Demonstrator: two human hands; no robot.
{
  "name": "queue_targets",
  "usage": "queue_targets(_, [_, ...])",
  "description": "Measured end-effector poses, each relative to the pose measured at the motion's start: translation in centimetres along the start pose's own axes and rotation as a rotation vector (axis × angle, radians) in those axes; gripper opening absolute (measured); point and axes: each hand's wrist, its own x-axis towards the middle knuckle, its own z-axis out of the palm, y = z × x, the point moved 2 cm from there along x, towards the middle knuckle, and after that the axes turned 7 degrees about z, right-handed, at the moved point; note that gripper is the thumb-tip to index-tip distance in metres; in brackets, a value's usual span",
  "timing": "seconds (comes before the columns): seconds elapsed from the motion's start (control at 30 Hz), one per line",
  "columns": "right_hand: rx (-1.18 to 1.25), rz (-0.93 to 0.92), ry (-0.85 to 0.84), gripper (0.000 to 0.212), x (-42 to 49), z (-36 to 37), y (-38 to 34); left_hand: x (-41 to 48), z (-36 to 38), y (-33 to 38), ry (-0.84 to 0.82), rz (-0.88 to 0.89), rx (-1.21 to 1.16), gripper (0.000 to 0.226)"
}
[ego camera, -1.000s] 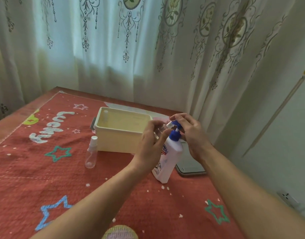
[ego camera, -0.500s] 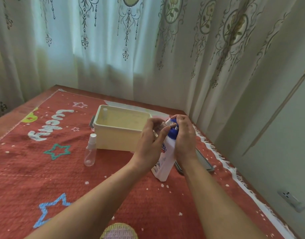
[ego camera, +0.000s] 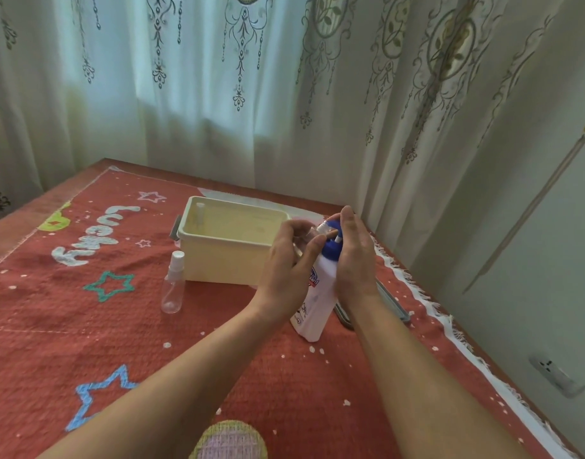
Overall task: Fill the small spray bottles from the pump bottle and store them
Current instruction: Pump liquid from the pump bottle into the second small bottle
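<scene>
While I am watching through the head camera, the left hand (ego camera: pixel 291 263) is pinching a small clear spray bottle (ego camera: pixel 314 231) between thumb and curled fingertips, holding it up against the blue pump head (ego camera: pixel 330 251) of the white pump bottle (ego camera: pixel 317 299). That bottle is standing tilted on the red mat (ego camera: pixel 52 326), just in front of the cream bin (ego camera: pixel 231 250). The right hand (ego camera: pixel 354 256) is lying against the pump head with its fingers fairly straight. A second ago those fingers were curled over the top and the wrist was out to the right; now the forearm is coming in nearly straight. Another spray bottle (ego camera: pixel 174 286) is still standing beside the bin, and a third (ego camera: pixel 200 212) is sitting inside it.
</scene>
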Motion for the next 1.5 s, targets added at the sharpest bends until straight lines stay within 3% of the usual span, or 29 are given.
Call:
queue_targets(0.23, [-0.003, -0.036, 0.017, 0.021, 0.21, -0.09, 0.02, -0.29, 0.07, -0.15, -0.005, -0.003, -0.016, 0.020])
queue_targets(0.53, [-0.028, 0.000, -0.009, 0.039, 0.12, -0.01, -0.04, -0.09, -0.01, 0.24, 0.006, 0.008, 0.001, 0.018])
queue_targets(0.7, [-0.004, -0.041, 0.026, 0.025, 0.22, -0.08, -0.12, -0.51, 0.19, -0.19, -0.015, 0.003, 0.000, 0.019])
queue_targets(0.93, [-0.029, -0.002, 0.007, 0.038, 0.22, 0.10, 0.18, -0.07, 0.09, 0.17, -0.007, 0.017, 0.013, 0.019])
queue_targets(1.17, [-0.016, -0.027, 0.028, 0.027, 0.41, 0.04, -0.03, -0.50, 0.07, -0.27, -0.015, 0.009, 0.032, 0.022])
queue_targets(1.33, [-0.036, 0.004, 0.006, 0.045, 0.06, 0.11, 0.08, -0.13, 0.00, 0.21, 0.002, 0.010, 0.024, 0.019])
queue_targets(1.5, [0.007, -0.019, 0.025, 0.024, -0.04, 0.17, -0.40, -0.60, 0.18, 0.05, -0.017, 0.006, 0.023, 0.020])
